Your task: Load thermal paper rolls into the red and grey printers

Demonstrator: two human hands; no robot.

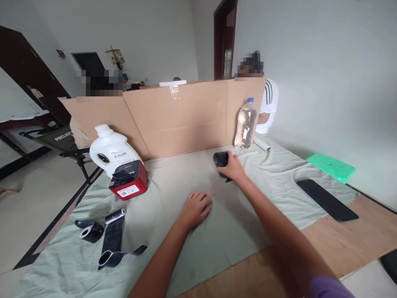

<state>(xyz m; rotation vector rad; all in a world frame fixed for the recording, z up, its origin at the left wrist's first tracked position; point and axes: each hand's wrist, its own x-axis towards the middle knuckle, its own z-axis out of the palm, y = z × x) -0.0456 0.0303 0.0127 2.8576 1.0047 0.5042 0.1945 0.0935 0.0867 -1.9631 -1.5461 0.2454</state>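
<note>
Black rolled strips (113, 238) lie nearer the wearer than a red-and-black device (128, 181); a white jug (107, 151) stands just behind that device. To the device's right, the left hand (196, 209) rests on cloth (173, 178), fingers loose, holding nothing. Farther right of the device, the right hand (232, 166) grasps a dark cylinder (221, 159), fingers curled around it.

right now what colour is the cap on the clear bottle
Blue; the cap shows best in the head view.

Right sleeve (329, 287): purple, blurred, small part showing
Right forearm (267, 209): bare below it
Left forearm (164, 252): bare
Left hand (194, 209), right hand (234, 168): bare
</note>
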